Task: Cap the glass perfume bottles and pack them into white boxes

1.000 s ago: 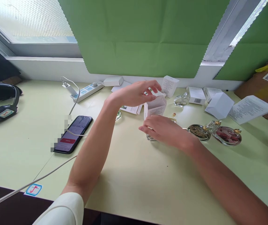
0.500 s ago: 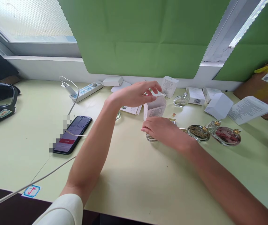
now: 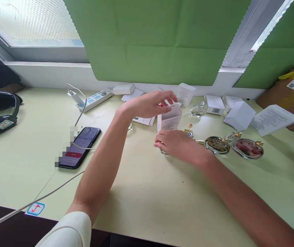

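Observation:
My left hand (image 3: 153, 103) reaches over a small white printed carton (image 3: 169, 120), its fingers curled and closed on the top flap. The carton stands upright just behind my other hand. Near the carton's foot my right hand (image 3: 174, 144) is closed over a clear glass bottle (image 3: 164, 152); only the bottle's lower edge shows below the fingers. A small gold piece (image 3: 188, 133) lies just beyond my right knuckles. Right of that wrist lie flat, round glass perfume bottles, one dark and gold (image 3: 217, 145), one pinkish red (image 3: 248, 148).
At the back stand several white cartons (image 3: 213, 104) and a clear glass bottle (image 3: 198, 109). Unfolded white card (image 3: 275, 119) lies by a brown cardboard box (image 3: 285, 96). On the left are a phone (image 3: 80, 147), a power strip (image 3: 95, 99), cables and a black headset (image 3: 0, 113).
My right fingers have curled further round the glass bottle, so less of it shows. My left fingers have drawn slightly closer on the carton's flap. The carton has barely moved.

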Motion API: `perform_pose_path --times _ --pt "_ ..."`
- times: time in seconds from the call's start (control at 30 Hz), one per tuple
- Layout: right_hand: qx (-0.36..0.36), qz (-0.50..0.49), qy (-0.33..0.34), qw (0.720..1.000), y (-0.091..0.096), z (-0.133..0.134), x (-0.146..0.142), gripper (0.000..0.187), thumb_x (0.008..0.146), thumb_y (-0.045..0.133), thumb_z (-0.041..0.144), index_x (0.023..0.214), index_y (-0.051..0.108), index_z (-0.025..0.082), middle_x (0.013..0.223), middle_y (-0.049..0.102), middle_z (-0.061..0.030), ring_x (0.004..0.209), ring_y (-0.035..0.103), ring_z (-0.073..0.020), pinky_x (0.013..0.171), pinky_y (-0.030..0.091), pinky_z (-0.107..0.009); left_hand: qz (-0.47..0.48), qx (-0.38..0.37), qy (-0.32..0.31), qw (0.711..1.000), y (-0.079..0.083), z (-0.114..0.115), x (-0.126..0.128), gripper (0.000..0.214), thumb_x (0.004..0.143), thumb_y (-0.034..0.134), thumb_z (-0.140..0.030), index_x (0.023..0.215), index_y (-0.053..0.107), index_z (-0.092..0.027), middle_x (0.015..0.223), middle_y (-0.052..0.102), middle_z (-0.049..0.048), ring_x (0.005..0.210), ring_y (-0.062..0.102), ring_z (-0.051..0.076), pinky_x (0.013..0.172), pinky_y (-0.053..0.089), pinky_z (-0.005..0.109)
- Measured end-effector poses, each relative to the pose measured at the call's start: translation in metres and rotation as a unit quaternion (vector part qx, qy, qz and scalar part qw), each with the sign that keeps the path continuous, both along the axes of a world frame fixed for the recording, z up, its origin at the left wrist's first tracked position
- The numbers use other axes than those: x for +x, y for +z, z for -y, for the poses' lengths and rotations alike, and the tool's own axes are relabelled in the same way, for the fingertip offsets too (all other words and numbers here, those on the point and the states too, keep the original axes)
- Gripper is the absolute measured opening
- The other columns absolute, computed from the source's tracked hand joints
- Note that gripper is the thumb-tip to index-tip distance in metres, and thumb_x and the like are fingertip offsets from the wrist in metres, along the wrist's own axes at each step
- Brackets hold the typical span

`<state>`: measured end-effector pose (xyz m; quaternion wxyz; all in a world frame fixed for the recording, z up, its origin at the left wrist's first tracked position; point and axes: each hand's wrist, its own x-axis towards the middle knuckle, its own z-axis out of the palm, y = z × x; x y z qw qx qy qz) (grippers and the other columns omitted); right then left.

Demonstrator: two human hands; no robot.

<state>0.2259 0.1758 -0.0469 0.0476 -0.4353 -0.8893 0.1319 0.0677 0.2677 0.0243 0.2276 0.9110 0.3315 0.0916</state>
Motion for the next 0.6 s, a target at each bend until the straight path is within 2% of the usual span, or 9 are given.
perform_pose_path --times 0.07,0.17,0.23,0.33,0.4,0.47,0.57,0.6 --pt "-0.039 -0.036 -0.007 0.999 0.006 0.002 0.007 0.028 0.098 0.044 0.040 0.106 0.063 0.022 0.108 0.067 -0.0050 0.088 0.063 -0.0178 0.065 0.039 -0.028 -0.010 0.003 0.003 1.000 0.000 0.000 -0.001 0.036 0.094 0.043 -0.038 0.128 0.049 -0.029 0.132 0.057 0.0027 0.111 0.057 0.016 0.077 0.046 0.024" --pt "-0.112 -0.098 -0.022 0.989 0.019 0.003 0.021 0.046 0.092 0.047 0.059 0.125 0.057 0.029 0.130 0.060 -0.0031 0.101 0.062 -0.0207 0.074 0.044 -0.029 -0.032 0.008 0.014 0.999 -0.002 -0.003 -0.001 0.038 0.093 0.044 -0.040 0.129 0.048 -0.030 0.131 0.058 0.0031 0.107 0.058 0.017 0.077 0.045 0.025" --pt "-0.127 -0.134 -0.051 0.982 0.029 0.001 0.030 0.048 0.091 0.046 0.061 0.125 0.058 0.030 0.129 0.061 -0.0034 0.097 0.063 -0.0202 0.074 0.045 -0.030 -0.046 0.009 0.026 0.999 -0.005 -0.005 0.000 0.041 0.092 0.045 -0.043 0.130 0.047 -0.031 0.128 0.059 0.0033 0.100 0.059 0.017 0.074 0.044 0.025" --pt "-0.078 -0.191 -0.125 0.970 0.036 -0.006 0.037 0.038 0.094 0.045 0.055 0.111 0.064 0.026 0.117 0.067 -0.0040 0.091 0.064 -0.0190 0.074 0.045 -0.031 -0.063 0.007 0.038 0.997 -0.009 -0.007 0.002 0.042 0.091 0.043 -0.047 0.131 0.045 -0.033 0.124 0.060 0.0032 0.089 0.060 0.016 0.068 0.043 0.024" --pt "-0.044 -0.222 -0.174 0.958 0.034 -0.011 0.038 0.036 0.094 0.046 0.053 0.106 0.064 0.024 0.112 0.068 -0.0045 0.089 0.064 -0.0193 0.073 0.046 -0.032 -0.073 0.003 0.043 0.996 -0.011 -0.007 0.005 0.043 0.091 0.041 -0.046 0.132 0.044 -0.033 0.119 0.062 0.0034 0.082 0.060 0.014 0.064 0.042 0.023" --pt "-0.039 -0.241 -0.211 0.946 0.028 -0.016 0.038 0.040 0.092 0.048 0.055 0.113 0.060 0.024 0.116 0.067 -0.0060 0.087 0.064 -0.0197 0.071 0.047 -0.033 -0.073 -0.009 0.052 0.996 -0.012 -0.006 0.007 0.046 0.091 0.041 -0.041 0.137 0.038 -0.033 0.106 0.065 0.0031 0.071 0.060 0.012 0.060 0.041 0.023" --pt "-0.057 -0.257 -0.245 0.933 0.016 -0.023 0.039 0.060 0.084 0.057 0.061 0.132 0.048 0.026 0.128 0.060 -0.0084 0.091 0.064 -0.0223 0.071 0.050 -0.036 -0.020 -0.035 0.091 0.995 -0.013 -0.003 0.013 0.059 0.090 0.039 -0.031 0.146 0.021 -0.033 0.084 0.063 0.0000 0.056 0.057 0.011 0.056 0.043 0.024" --pt "-0.063 -0.264 -0.248 0.930 0.012 -0.025 0.039 0.068 0.081 0.060 0.062 0.136 0.043 0.027 0.132 0.057 -0.0090 0.095 0.064 -0.0236 0.073 0.051 -0.037 0.008 -0.044 0.108 0.993 -0.014 -0.002 0.015 0.059 0.090 0.038 -0.028 0.147 0.020 -0.033 0.081 0.062 -0.0004 0.054 0.057 0.011 0.056 0.044 0.025"
